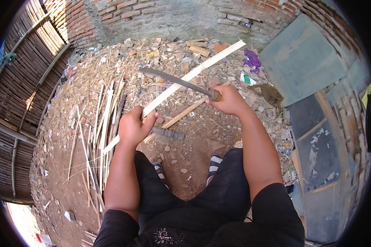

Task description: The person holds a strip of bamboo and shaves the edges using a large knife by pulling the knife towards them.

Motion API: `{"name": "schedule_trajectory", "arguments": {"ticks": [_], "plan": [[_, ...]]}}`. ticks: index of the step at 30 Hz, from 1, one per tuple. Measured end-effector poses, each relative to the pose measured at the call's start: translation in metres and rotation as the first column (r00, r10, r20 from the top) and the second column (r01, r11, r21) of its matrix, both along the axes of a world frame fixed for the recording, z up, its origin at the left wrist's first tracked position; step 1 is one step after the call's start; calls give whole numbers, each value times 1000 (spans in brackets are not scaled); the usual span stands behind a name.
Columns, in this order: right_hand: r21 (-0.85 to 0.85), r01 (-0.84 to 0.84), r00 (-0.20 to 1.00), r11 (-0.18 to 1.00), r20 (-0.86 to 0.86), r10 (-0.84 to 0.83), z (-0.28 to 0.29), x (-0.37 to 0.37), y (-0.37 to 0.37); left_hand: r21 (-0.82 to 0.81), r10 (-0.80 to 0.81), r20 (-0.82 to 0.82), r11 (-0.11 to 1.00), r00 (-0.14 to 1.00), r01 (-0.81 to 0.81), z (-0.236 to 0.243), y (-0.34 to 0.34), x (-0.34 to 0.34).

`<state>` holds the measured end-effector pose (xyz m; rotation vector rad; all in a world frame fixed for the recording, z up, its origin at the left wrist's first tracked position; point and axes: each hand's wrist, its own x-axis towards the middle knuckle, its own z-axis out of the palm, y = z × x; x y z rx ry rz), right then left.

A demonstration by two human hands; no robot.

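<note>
The left hand (137,128) is closed around a pale strip (165,94), which slants above the ground (62,206) toward its far edge along the brick wall (152,20). The right hand (231,101) grips the handle of a long, dark-bladed knife (169,76), its blade crossing over the strip; whether they touch, I cannot tell. More strips (106,111) lie bundled toward the ground's left edge, a dark ridged piece (169,133) lies near the feet, and purple cloth (252,59) sits near the far right corner.
</note>
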<state>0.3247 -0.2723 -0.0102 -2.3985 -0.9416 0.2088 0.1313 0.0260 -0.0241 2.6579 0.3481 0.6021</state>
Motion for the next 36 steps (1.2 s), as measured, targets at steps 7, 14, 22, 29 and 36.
{"name": "schedule_trajectory", "arguments": {"ticks": [7, 14, 22, 29, 36], "plan": [[42, 117, 991, 992, 64, -120, 9, -17, 14, -87, 72, -47, 993, 996, -76, -1, -2, 3], [-45, -20, 974, 999, 226, 30, 8, -33, 41, -74, -25, -44, 997, 999, 21, -9, -6, -1], [162, 231, 963, 959, 102, -249, -26, 6, 0, -44, 10, -129, 999, 992, -15, 0, -4, -1], [-82, -139, 941, 987, 299, 158, 3, -39, 43, -56, -91, 37, 994, 995, 93, -23, 0, 3], [321, 558, 830, 765, -208, -518, -32, 49, -46, -26, 51, -139, 998, 989, -55, 1, 25, -8]]}}
